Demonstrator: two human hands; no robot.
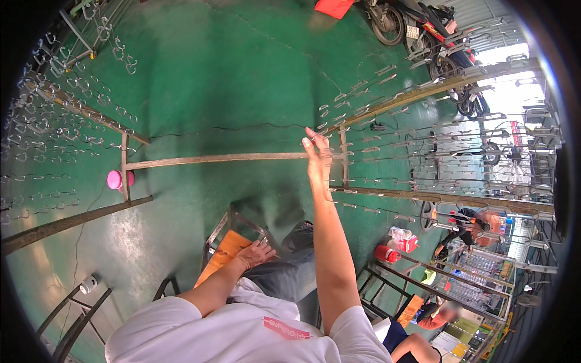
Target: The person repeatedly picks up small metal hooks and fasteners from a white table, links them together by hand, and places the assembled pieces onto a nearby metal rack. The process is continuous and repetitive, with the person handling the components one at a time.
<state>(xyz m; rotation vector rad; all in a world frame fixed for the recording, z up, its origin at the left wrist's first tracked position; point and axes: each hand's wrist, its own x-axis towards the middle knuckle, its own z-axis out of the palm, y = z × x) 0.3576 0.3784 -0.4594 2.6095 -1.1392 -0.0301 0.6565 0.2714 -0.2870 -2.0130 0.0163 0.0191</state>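
Observation:
My right arm stretches far forward, and my right hand (317,162) is up at the near end of a rack hung with rows of metal hooks. Its thumb and fingers close around a small metal hook (319,135) by the rack's corner. Lower down, my left hand (256,253) lies over the edge of an orange-brown wooden board (225,253), beside my knee. Its fingers are curled, with a small shiny bit at the fingertips that is too small to name.
A metal frame's crossbar (218,158) spans ahead of me, joining two hook racks. More hooks (57,130) hang at the left. A pink stool (120,179) stands by the left post. Motorbikes (423,42) are parked far right. Other people (433,314) sit at the lower right.

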